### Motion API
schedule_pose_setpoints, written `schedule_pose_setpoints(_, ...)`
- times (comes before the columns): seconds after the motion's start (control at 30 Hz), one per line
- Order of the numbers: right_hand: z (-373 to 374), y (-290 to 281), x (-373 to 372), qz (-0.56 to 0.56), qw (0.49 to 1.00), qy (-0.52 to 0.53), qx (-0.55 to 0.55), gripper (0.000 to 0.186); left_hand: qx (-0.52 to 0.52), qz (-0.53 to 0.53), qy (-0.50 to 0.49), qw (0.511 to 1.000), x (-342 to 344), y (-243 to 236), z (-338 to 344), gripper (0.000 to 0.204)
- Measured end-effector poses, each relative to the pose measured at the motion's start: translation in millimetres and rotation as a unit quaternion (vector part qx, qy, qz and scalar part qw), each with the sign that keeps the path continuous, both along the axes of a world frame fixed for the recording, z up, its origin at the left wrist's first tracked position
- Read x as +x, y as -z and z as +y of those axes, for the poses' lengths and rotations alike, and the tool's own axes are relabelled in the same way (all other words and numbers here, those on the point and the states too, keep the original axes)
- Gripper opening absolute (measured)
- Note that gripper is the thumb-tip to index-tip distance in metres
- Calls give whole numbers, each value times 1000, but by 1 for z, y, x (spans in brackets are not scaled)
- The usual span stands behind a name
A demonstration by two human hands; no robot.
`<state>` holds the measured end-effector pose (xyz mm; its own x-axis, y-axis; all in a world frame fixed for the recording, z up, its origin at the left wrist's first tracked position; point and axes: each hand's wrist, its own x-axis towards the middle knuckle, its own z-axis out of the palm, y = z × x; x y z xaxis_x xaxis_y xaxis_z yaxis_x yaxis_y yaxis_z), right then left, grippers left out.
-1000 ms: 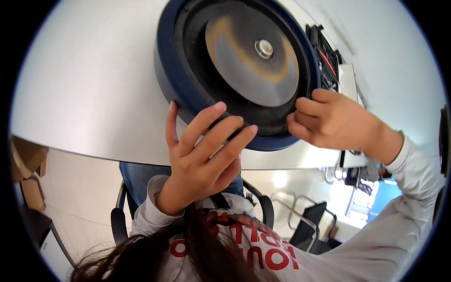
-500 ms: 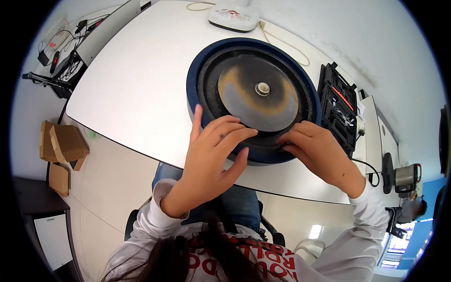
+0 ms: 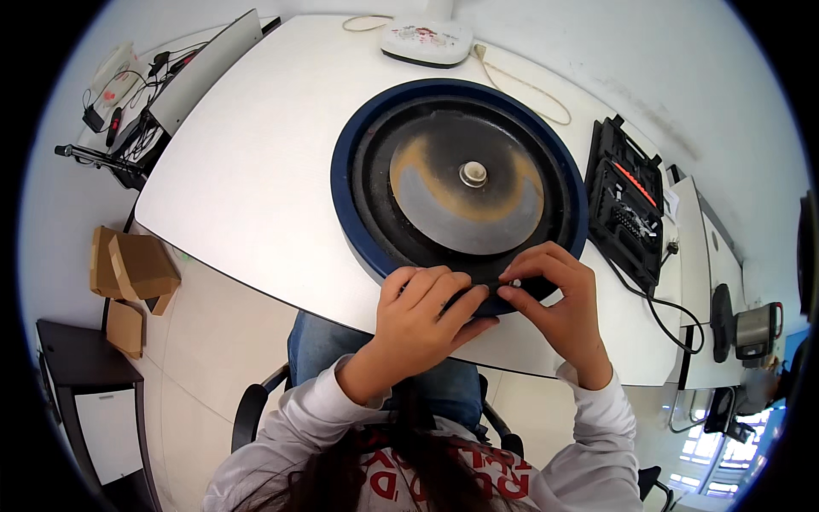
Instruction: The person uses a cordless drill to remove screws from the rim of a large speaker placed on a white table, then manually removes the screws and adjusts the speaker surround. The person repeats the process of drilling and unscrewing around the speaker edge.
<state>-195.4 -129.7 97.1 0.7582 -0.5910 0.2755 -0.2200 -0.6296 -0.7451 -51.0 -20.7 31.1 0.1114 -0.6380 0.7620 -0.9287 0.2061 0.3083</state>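
A round electric griddle base [image 3: 343, 224] with a blue rim lies on the white table before me. Inside it are a black trough and a scorched grey metal disc [image 3: 444, 224] with a pale round knob [image 3: 473, 174] in the middle. Both of my hands meet at its near rim. My right hand [image 3: 563, 299] pinches a small pale-tipped part [image 3: 515, 283] between thumb and forefinger. Close beside it, my left hand [image 3: 422, 311] has its fingers curled with thumb and forefinger drawn together at the rim; what they hold, if anything, is hidden.
An open black tool case [image 3: 627, 200] with bits and a red strip lies to the right, a black cable [image 3: 674, 299] beside it. A white appliance [image 3: 426, 43] with a cord stands at the back. Cardboard boxes [image 3: 141, 264] are on the floor at left.
Both hands have drawn closer together at the near rim. My left hand has moved right and toward me, its spread fingers now curled. My right thumb and forefinger now show a small part between them.
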Motion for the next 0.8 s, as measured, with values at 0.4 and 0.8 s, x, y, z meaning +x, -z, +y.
schedule_pose_setpoints(0.4, 2, 1, 10, -1, 996, 51, 79, 14, -24, -28, 56, 998, 27, 6, -2, 43)
schedule_pose_setpoints(0.8, -12, -3, 23, 28, 995, -94, 35, 17, 39, 44, 139, 989, 54, 0, 1, 43)
